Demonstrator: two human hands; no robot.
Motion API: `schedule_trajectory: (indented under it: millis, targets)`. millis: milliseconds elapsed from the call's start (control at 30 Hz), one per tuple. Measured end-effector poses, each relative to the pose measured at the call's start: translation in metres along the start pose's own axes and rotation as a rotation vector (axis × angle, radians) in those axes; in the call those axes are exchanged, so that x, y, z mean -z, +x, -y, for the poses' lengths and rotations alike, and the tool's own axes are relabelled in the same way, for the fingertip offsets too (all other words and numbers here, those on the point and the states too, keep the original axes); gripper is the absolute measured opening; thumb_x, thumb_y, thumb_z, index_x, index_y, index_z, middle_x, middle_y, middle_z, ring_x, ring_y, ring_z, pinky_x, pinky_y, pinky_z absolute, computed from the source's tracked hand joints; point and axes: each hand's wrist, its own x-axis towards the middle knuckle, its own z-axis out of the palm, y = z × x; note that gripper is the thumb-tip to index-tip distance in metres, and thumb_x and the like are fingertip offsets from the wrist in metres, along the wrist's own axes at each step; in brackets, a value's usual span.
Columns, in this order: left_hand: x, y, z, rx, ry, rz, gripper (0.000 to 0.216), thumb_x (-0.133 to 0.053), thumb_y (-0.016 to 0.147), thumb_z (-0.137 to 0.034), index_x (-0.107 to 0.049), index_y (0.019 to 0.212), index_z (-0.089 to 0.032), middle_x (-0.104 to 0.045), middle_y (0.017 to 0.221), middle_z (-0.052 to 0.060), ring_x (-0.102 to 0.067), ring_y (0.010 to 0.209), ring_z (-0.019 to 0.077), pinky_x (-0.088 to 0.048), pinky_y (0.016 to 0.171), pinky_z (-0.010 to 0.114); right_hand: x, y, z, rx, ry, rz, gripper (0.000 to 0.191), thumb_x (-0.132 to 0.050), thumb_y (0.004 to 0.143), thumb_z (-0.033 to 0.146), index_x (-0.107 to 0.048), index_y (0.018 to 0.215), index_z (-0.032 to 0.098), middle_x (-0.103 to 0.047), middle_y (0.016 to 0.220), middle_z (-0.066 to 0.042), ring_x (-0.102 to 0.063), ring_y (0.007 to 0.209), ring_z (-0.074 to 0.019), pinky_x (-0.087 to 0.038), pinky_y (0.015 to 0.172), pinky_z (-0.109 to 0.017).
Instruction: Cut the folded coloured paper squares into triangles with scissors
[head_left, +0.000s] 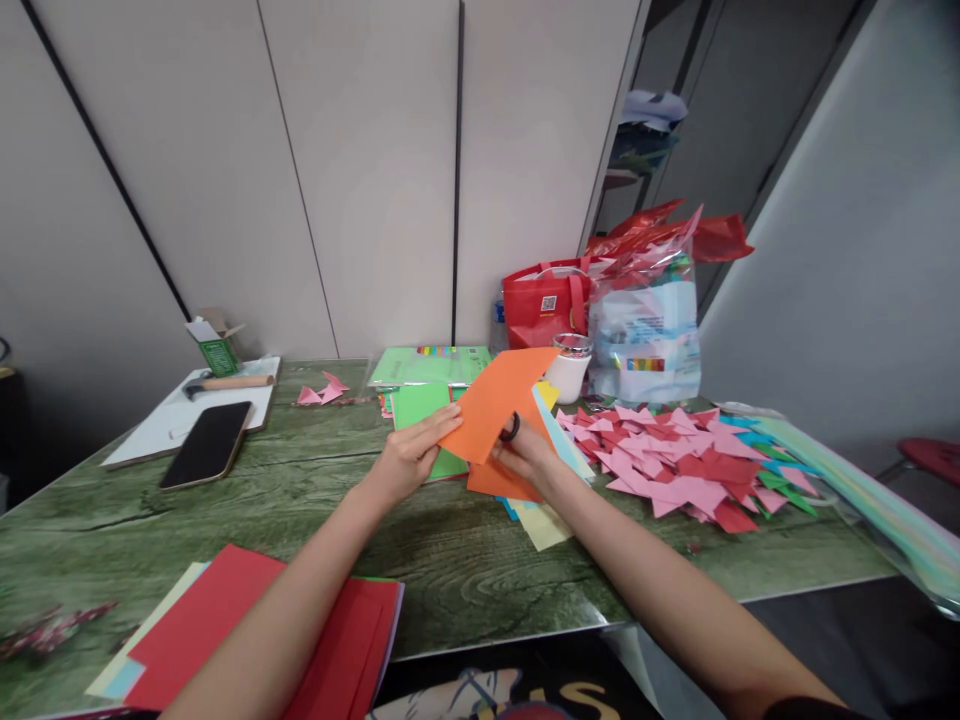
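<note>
My left hand point(411, 452) pinches the left edge of an orange sheet of paper point(499, 400), which is held up above the table and curves. My right hand point(529, 455) is closed around scissors point(511, 428). Only a dark handle loop shows, by the sheet's lower right edge, and the blades are hidden. Beneath the hands lie green paper point(420, 405), another orange sheet point(499, 480) and pale yellow paper point(544, 527). Pale blue paper point(562, 440) sticks out to the right.
Right of my hands spreads a heap of folded pink and red paper pieces point(667, 460). Behind stand a white jar point(568, 370), a red bag point(544, 310) and a full plastic bag point(645, 330). Left are a phone point(206, 445) and hammer point(229, 382). Red sheets point(214, 610) lie near my left forearm.
</note>
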Motion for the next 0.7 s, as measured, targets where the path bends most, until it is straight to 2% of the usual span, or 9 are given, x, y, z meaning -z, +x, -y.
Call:
schedule_trajectory:
  millis: [67, 133, 233, 267, 333, 433, 500, 567, 700]
  targets:
    - [-0.001, 0.002, 0.002, 0.093, -0.044, -0.081, 0.039, -0.040, 0.076, -0.011, -0.056, 0.110, -0.021, -0.051, 0.123, 0.003, -0.045, 0.113, 0.0168, -0.031, 0.099, 0.036, -0.001, 0.000, 0.001, 0.051, -0.058, -0.002, 0.027, -0.067, 0.057, 0.032, -0.057, 0.078, 0.018, -0.063, 0.067, 0.000, -0.057, 0.060, -0.0153, -0.046, 0.054, -0.027]
    - [0.000, 0.005, 0.003, 0.270, -0.170, -0.208, 0.046, -0.051, 0.072, -0.017, -0.049, 0.118, -0.021, -0.049, 0.125, 0.006, -0.044, 0.114, 0.0199, -0.033, 0.096, 0.037, -0.004, -0.001, 0.001, 0.131, -0.089, -0.031, 0.027, -0.065, 0.058, 0.033, -0.058, 0.079, 0.018, -0.063, 0.068, -0.001, -0.058, 0.063, -0.0161, -0.046, 0.055, -0.027]
    - [0.006, 0.011, 0.007, 0.569, -0.536, -0.356, 0.064, -0.057, 0.070, -0.035, -0.035, 0.127, -0.017, -0.052, 0.121, 0.012, -0.051, 0.106, 0.0252, -0.046, 0.081, 0.036, -0.007, -0.003, -0.001, 0.158, -0.165, -0.110, 0.025, -0.063, 0.059, 0.031, -0.057, 0.079, 0.019, -0.063, 0.068, 0.000, -0.057, 0.061, -0.0154, -0.045, 0.053, -0.026]
    - [0.009, 0.013, 0.008, 0.652, -0.661, -0.362, 0.061, -0.051, 0.073, -0.045, -0.038, 0.125, -0.015, -0.056, 0.115, 0.014, -0.055, 0.100, 0.0258, -0.048, 0.076, 0.035, -0.007, -0.004, -0.001, 0.135, -0.205, -0.118, 0.024, -0.063, 0.057, 0.030, -0.058, 0.077, 0.018, -0.063, 0.064, 0.000, -0.056, 0.058, -0.0147, -0.045, 0.052, -0.026]
    - [0.016, 0.014, 0.011, 0.760, -0.854, -0.243, 0.061, -0.039, 0.075, -0.058, -0.051, 0.113, -0.012, -0.062, 0.104, 0.015, -0.060, 0.091, 0.0261, -0.050, 0.069, 0.033, -0.005, -0.005, -0.001, 0.077, -0.278, -0.114, 0.022, -0.066, 0.053, 0.027, -0.059, 0.070, 0.015, -0.060, 0.056, 0.001, -0.054, 0.050, -0.0131, -0.044, 0.048, -0.025]
    - [0.024, 0.012, 0.013, 0.833, -0.960, -0.150, 0.066, -0.029, 0.071, -0.067, -0.063, 0.094, -0.016, -0.068, 0.086, 0.014, -0.063, 0.081, 0.0258, -0.051, 0.063, 0.034, -0.002, -0.006, 0.003, 0.002, -0.343, -0.128, 0.026, -0.069, 0.049, 0.029, -0.059, 0.069, 0.014, -0.058, 0.053, 0.001, -0.053, 0.045, -0.0133, -0.043, 0.044, -0.025]
    - [0.026, 0.009, 0.011, 0.828, -0.973, -0.114, 0.055, -0.044, 0.068, -0.062, -0.063, 0.090, -0.016, -0.068, 0.085, 0.013, -0.063, 0.079, 0.0256, -0.051, 0.064, 0.035, 0.001, -0.005, 0.006, -0.014, -0.379, -0.168, 0.029, -0.070, 0.049, 0.031, -0.059, 0.071, 0.015, -0.057, 0.051, 0.001, -0.053, 0.044, -0.0138, -0.042, 0.042, -0.025]
    - [0.026, 0.008, 0.009, 0.808, -0.968, -0.086, 0.043, -0.062, 0.064, -0.048, -0.062, 0.092, -0.015, -0.068, 0.088, 0.012, -0.064, 0.078, 0.0247, -0.051, 0.068, 0.036, 0.004, -0.002, 0.009, 0.008, -0.392, -0.205, 0.031, -0.070, 0.050, 0.032, -0.059, 0.074, 0.015, -0.054, 0.048, 0.003, -0.050, 0.041, -0.0125, -0.039, 0.041, -0.024]
    - [0.027, 0.008, 0.009, 0.865, -0.928, -0.167, 0.038, -0.069, 0.059, -0.036, -0.061, 0.087, -0.011, -0.069, 0.079, 0.010, -0.064, 0.072, 0.0228, -0.051, 0.068, 0.037, 0.012, 0.003, 0.018, 0.279, -0.510, -0.273, 0.035, -0.069, 0.052, 0.032, -0.056, 0.080, 0.016, -0.048, 0.048, 0.007, -0.043, 0.041, -0.0082, -0.032, 0.039, -0.019]
